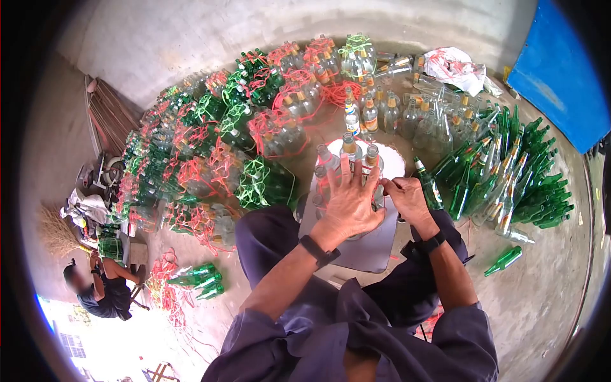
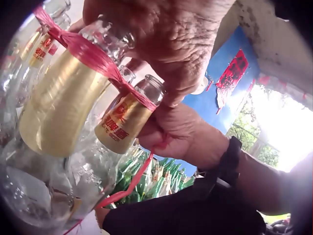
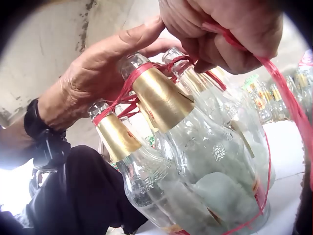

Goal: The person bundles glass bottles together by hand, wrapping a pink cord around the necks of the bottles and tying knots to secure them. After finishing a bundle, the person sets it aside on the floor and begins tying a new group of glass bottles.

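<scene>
A bundle of clear glass bottles (image 3: 210,147) with gold neck foil stands on a white board (image 1: 363,254) between the person's knees. Red plastic string (image 2: 85,51) loops around the bottle necks and also runs round the bundle low down. Spread over the tops, the left hand (image 1: 352,207) lies with fingers extended between and across the necks. At the bundle's right side the right hand (image 1: 407,200) grips the string in curled fingers, a loose length trailing from the fist in the right wrist view.
Tied bundles of green and clear bottles (image 1: 216,127) fill the floor to the left and back. Loose clear bottles (image 1: 414,121) stand behind the board, and green bottles (image 1: 541,197) lean on the right. One green bottle (image 1: 504,260) lies nearby. Another person (image 1: 105,286) sits at far left.
</scene>
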Demonstrator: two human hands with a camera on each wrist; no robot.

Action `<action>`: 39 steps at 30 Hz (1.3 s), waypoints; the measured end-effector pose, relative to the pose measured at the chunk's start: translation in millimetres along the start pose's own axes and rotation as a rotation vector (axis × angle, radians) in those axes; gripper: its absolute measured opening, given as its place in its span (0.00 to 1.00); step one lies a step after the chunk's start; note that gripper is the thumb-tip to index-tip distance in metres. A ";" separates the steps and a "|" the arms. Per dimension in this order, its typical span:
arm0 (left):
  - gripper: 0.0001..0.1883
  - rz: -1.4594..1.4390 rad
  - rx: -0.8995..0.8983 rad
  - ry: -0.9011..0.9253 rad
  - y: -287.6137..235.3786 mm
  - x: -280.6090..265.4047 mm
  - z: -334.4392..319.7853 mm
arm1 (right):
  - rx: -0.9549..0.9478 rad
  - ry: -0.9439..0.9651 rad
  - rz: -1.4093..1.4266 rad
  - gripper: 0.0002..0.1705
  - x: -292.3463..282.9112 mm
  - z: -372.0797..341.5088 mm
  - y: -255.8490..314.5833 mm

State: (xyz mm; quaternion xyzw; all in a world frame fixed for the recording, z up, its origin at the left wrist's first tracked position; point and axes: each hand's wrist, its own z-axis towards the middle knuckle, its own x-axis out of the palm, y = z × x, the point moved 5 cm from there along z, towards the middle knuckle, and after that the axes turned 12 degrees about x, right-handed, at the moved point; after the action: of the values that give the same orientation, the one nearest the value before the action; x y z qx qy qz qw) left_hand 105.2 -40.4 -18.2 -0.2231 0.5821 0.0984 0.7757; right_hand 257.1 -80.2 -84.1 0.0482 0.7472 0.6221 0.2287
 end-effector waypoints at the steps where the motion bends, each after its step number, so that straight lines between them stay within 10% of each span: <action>1: 0.57 0.043 -0.003 0.004 -0.6 3.0 -0.4 | -0.001 0.009 -0.003 0.19 -0.9 -2.0 0.2; 28: 0.48 -0.033 -0.071 -0.037 3.8 -0.4 -1.7 | -0.245 -0.116 -0.306 0.15 -23.6 -31.1 32.5; 39: 0.46 -0.072 -0.059 -0.041 4.8 3.0 -3.1 | -0.841 0.041 -1.088 0.09 -17.1 27.5 123.8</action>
State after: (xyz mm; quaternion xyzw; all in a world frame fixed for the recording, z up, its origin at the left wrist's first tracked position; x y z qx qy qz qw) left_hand 101.5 -37.9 -22.8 -0.2646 0.5547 0.0918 0.7835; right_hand 257.1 -33.9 35.2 -0.4386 0.3644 0.6566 0.4936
